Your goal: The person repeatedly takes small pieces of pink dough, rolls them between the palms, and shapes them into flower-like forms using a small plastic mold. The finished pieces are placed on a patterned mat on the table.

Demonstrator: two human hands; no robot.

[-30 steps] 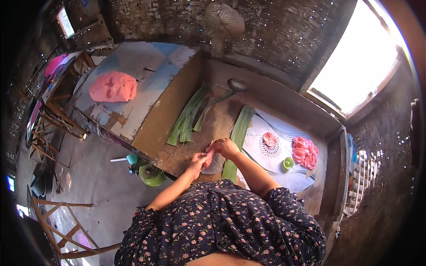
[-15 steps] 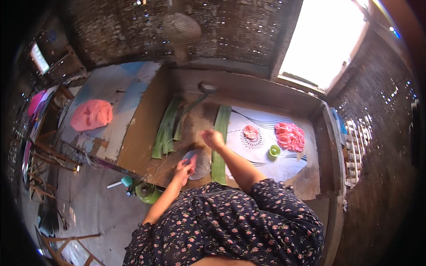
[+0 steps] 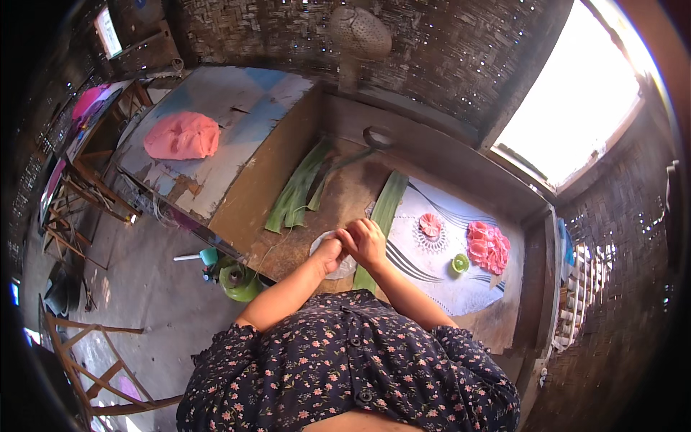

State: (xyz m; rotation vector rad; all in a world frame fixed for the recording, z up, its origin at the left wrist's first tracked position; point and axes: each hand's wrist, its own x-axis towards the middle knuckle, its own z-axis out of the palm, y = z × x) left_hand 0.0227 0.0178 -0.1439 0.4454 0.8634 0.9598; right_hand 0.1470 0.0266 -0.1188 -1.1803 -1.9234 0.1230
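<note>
My left hand and right hand meet at the front of the wooden platform, fingers curled and pressed together. Whatever they pinch is hidden by the fingers. Beneath them lies a pale round disc, partly covered by my hands. Just right of my hands, a long green leaf strip runs away from me. Further right, on a white patterned sheet, are a small pink rosette, a ruffled pink bunch and a small green cup-like piece. More green leaf strips lie to the left.
A curved tool lies at the back of the platform. On the raised box top at left sits a crumpled pink bundle. Below are a green tank and a wooden chair. A bright window opens at right.
My right hand has come down from its raised place to meet the left. The pink piece seen in my left hand earlier is now out of sight. The whole view has shifted.
</note>
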